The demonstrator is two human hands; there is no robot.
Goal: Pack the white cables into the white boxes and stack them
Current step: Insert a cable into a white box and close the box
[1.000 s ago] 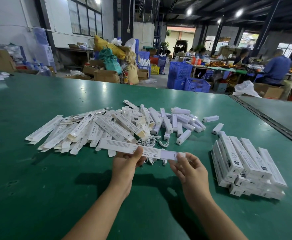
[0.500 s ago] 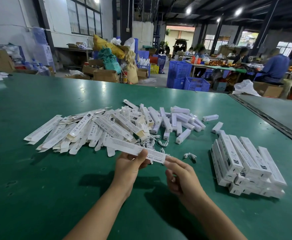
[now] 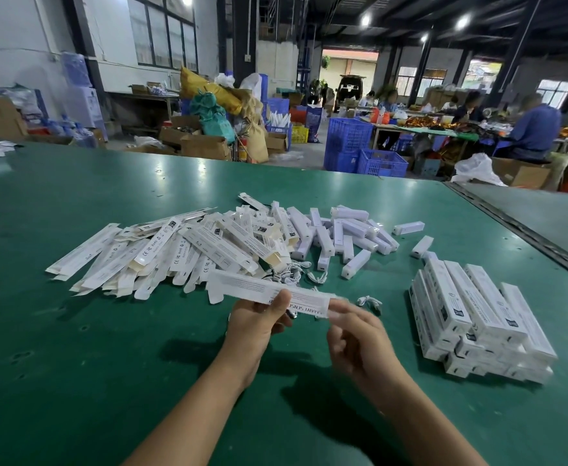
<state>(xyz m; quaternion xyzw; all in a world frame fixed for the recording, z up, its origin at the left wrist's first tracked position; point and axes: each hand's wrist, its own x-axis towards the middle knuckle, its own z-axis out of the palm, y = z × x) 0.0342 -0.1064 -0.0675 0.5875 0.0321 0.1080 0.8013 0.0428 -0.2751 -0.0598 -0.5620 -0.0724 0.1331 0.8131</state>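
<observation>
Box: a long, thin white box (image 3: 242, 287) is held just above the table, near centre, lying left to right with its left end flap open.
Left hand: the left hand (image 3: 259, 324) grips the box at about mid-length, thumb on the near face.
Right hand: the right hand (image 3: 356, 334) has curled fingers that pinch the box's right end. It is blurred, so I cannot tell whether a flap is being tucked.
Cables: small white coiled cables (image 3: 292, 275) lie loose on the table just beyond the box, and one lies to its right.
Handling: the box looks like light, thin card that dents or buckles easily. It is best held by its long edges near the middle, leaving the ends free. The cables look soft and springy, so they are best pinched by the coil.
Stack: the stack (image 3: 477, 317) of closed boxes sits near right, well apart from the hands.
Flat boxes: a heap of flat boxes (image 3: 161, 253) lies to the left.
Short boxes: a scatter of short boxes (image 3: 349, 230) lies further away, around the centre.
Table: the table (image 3: 74, 364) has a green top.
</observation>
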